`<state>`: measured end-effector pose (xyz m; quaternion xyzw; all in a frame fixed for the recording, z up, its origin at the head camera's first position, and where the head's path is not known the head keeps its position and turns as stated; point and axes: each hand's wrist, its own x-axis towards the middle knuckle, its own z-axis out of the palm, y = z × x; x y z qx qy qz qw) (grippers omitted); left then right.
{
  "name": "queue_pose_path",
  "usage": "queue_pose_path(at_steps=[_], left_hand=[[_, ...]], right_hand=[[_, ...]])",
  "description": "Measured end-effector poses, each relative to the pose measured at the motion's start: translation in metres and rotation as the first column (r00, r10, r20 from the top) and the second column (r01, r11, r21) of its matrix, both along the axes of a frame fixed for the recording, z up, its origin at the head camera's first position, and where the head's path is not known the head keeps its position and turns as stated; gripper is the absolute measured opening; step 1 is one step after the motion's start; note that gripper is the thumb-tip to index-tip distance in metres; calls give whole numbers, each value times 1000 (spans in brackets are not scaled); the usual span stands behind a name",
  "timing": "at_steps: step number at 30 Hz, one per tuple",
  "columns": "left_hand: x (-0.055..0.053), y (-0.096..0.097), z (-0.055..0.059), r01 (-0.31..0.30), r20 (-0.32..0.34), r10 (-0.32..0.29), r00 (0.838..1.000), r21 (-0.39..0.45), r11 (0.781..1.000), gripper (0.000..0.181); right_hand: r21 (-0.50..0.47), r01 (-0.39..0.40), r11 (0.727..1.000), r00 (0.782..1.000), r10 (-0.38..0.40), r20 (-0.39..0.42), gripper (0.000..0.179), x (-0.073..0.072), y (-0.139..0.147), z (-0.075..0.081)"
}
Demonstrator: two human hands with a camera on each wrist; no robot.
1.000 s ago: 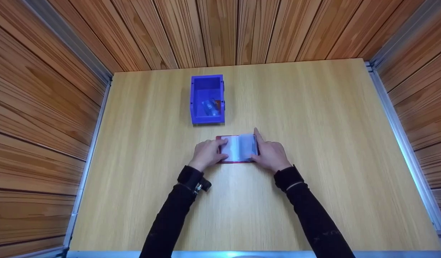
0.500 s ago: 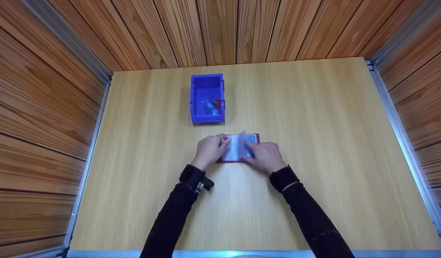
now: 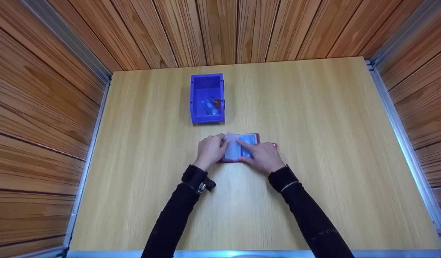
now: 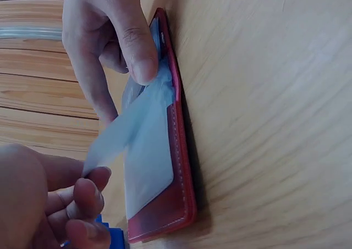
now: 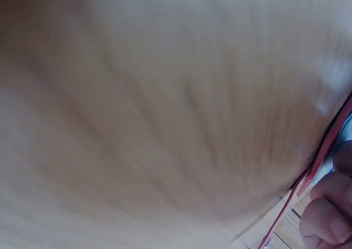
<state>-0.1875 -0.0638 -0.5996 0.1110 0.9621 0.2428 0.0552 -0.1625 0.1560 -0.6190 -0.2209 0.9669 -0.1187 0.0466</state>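
Observation:
A red card holder (image 3: 248, 138) lies spread on the table, its stitched cover (image 4: 184, 205) showing in the left wrist view. My left hand (image 3: 210, 151) is at its left side, pinching the free end of a translucent plastic sleeve (image 4: 118, 136) between thumb and fingers. From the right, my right hand (image 3: 265, 157) reaches over the holder with forefinger and thumb spread; its thumb (image 4: 140, 56) presses the sleeves near the fold. Only curled fingertips (image 5: 327, 216) and a strip of red cover (image 5: 330, 142) show in the right wrist view, which is blurred.
Beyond the holder stands a blue-purple plastic bin (image 3: 207, 119) with a clear plastic item (image 3: 210, 106) and a small orange-brown piece (image 3: 217, 103) inside. Wood-panelled walls (image 3: 220, 32) and metal rails (image 3: 403, 143) border the wooden table (image 3: 331, 143).
A clear sleeve has turned from the right side over to the left. My right hand has moved left from the holder's right edge onto its pages; my left hand has taken the sleeve's edge.

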Motion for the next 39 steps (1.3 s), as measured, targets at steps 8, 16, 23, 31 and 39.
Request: queue_pose_path(at_steps=[8,16,23,31,39], left_hand=[[2,-6,-5,-36,3,36,999,-1,999,21],[4,-11,-11,-49,39,50,998,-29,998,21],[4,-9,-13,-51,45,54,998,-62,997,21],[4,-6,-13,-58,28,61,998,-101,993,21],[5,-4,-15,-50,-25,46,999,-154,987,21]], right_hand=[[9,21,1000,999,-21,41,71,-2,7,-1],[-2,41,999,998,-41,52,72,-3,19,1],[-7,75,997,993,-74,91,77,-4,31,2],[-18,108,994,984,-104,146,79,-5,38,2],[-25,118,993,980,-112,162,79,-6,42,3]])
